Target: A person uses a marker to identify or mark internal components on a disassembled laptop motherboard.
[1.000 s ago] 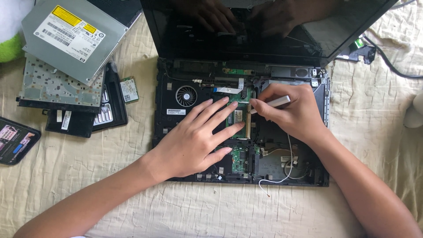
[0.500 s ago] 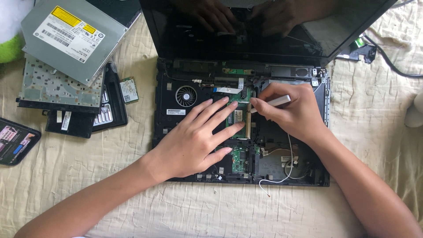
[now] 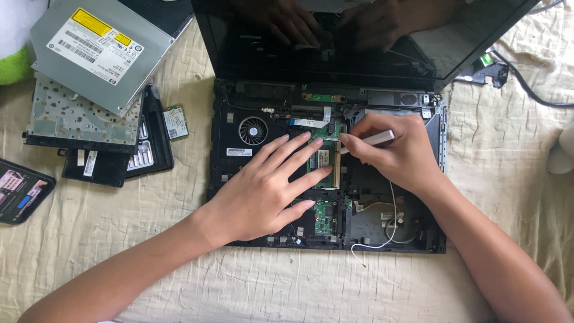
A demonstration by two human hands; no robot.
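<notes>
Item: opened laptop (image 3: 239,173) on bedsheet (image 3: 299,287) — my left hand (image 3: 263,191), fingers spread flat, steadies it; right hand (image 3: 400,152) fingers pinch silver tool (image 3: 376,139) over green memory card (image 3: 323,158).

The left hand (image 3: 263,191) lies palm down with its 4 fingers spread and stretched toward 1 o'clock, the thumb tucked along the lower edge, and its bare forearm runs off toward 8 o'clock. The right hand (image 3: 397,152) is curled, knuckles up, thumb and forefinger pinched together pointing toward 9 o'clock, fingertips just beside those of the left; its forearm leaves toward 4 o'clock.
</notes>
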